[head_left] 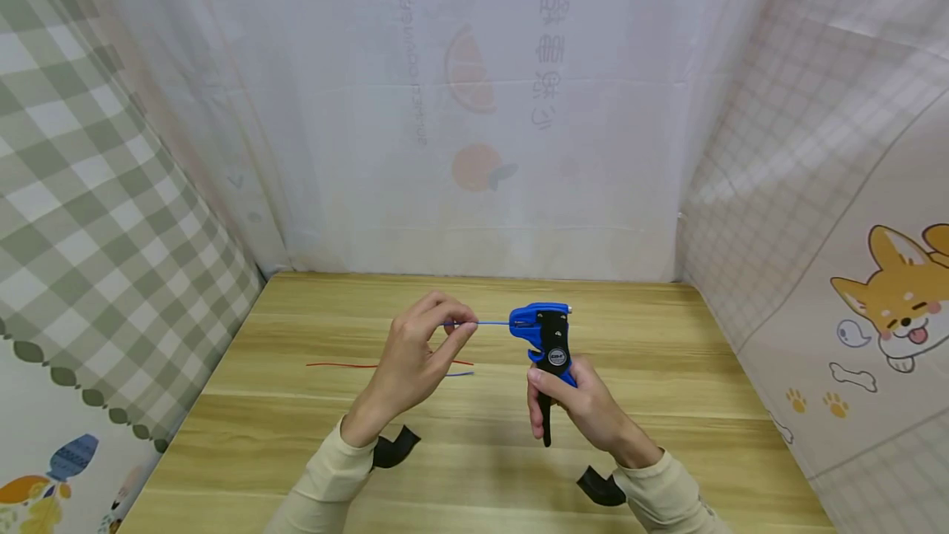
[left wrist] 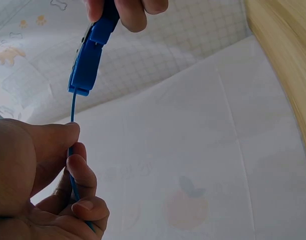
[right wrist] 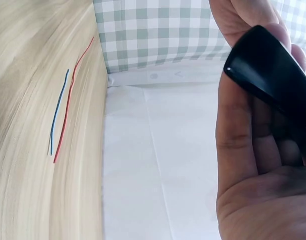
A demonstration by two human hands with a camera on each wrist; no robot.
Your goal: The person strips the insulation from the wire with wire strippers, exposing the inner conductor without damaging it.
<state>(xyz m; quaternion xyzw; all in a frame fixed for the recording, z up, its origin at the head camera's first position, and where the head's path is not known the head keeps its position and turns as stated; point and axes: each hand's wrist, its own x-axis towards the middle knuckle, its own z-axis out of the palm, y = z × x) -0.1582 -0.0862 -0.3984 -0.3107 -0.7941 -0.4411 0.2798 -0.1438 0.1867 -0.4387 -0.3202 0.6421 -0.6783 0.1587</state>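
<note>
My left hand (head_left: 418,348) pinches a thin blue wire (head_left: 493,322) between thumb and fingertips. In the left wrist view the wire (left wrist: 73,107) passes down along the curled fingers. Its other end enters the blue nose of a wire stripper (head_left: 552,332), which is held upright above the table. Around the stripper's handles my right hand (head_left: 586,402) is wrapped, thumb on the near side. A black handle (right wrist: 270,70) lies across the fingers in the right wrist view. The wire's tip is hidden inside the tool.
On the wooden table (head_left: 296,452) lie a red wire (right wrist: 67,107) and a shorter blue wire (right wrist: 57,112), side by side. From the head view, the left hand partly covers both. Fabric curtains (head_left: 474,245) stand at the back and both sides.
</note>
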